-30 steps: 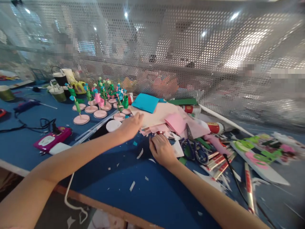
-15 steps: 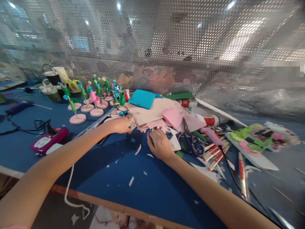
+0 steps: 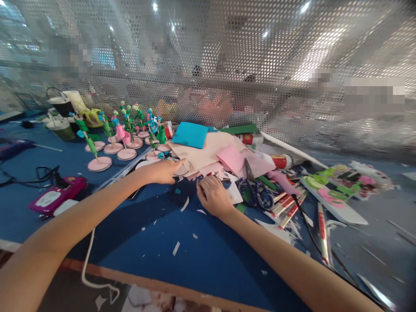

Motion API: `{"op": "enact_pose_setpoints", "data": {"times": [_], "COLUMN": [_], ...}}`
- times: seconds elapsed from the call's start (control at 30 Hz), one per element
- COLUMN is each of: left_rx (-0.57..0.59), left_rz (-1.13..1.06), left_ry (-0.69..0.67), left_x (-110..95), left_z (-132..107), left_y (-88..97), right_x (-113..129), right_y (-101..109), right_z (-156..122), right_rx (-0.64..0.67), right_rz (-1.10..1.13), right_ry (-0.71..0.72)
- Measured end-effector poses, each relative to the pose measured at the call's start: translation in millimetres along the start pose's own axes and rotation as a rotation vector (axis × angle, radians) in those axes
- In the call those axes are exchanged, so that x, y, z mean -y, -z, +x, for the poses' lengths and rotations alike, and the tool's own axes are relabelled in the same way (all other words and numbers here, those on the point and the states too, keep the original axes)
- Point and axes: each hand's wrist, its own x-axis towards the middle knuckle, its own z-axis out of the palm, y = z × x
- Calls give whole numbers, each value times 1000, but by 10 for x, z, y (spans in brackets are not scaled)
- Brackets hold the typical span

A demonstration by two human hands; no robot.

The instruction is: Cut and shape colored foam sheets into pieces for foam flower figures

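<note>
My left hand (image 3: 162, 171) reaches in from the left, its index finger stretched out over a small round disc (image 3: 181, 168) beside the paper pile. The thumb hangs lower and apart, and nothing shows gripped between them. My right hand (image 3: 212, 194) rests on the blue table with its fingers curled in, next to paper scraps (image 3: 224, 174); whatever its fingertips hold, if anything, is hidden. Behind both hands lie beige paper sheets (image 3: 195, 151), a blue sheet (image 3: 190, 134) and a pink sheet (image 3: 230, 158). Dark-handled scissors (image 3: 255, 190) lie right of my right hand.
Small paper flowers on round pink bases (image 3: 99, 164) stand at the left, near a magenta device (image 3: 58, 197) with cables. On the right are a pink glue gun (image 3: 282, 182), red-and-white sticks (image 3: 321, 229) and a white board (image 3: 341, 208). A perforated metal screen (image 3: 208, 65) closes the back.
My left hand has drawn slightly left, and its index finger is now straighter, with the round disc more exposed. My right hand stays nearly in place. The whole view has shifted a little.
</note>
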Motion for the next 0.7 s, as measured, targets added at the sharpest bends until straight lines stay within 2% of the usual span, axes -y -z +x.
{"op": "enact_pose_setpoints", "data": {"times": [0.13,0.27,0.33,0.43,0.5,0.6,0.7], "left_rx": [-121,-252,-304,-361,-354,-321,-386], "left_rz": [-36,35,3,-87,-187,-412,-516], "left_ry": [-30,16,53,119,134,97,57], "left_x": [14,61,109,184,222,260,286], "left_z": [4,3,22,80,124,166,174], "left_y": [115,258,295,308,307,311,321], "right_x": [3,5,5,5,4,4,5], "right_y": [5,7,5,2,0,-2,1], "right_z": [3,2,1,1,1,1,0], "right_rx": [3,-9,-3,8,9,5,-2], "right_rz": [8,9,8,14,13,10,7], "right_ry": [4,3,-6,-10,-11,-10,-6]}}
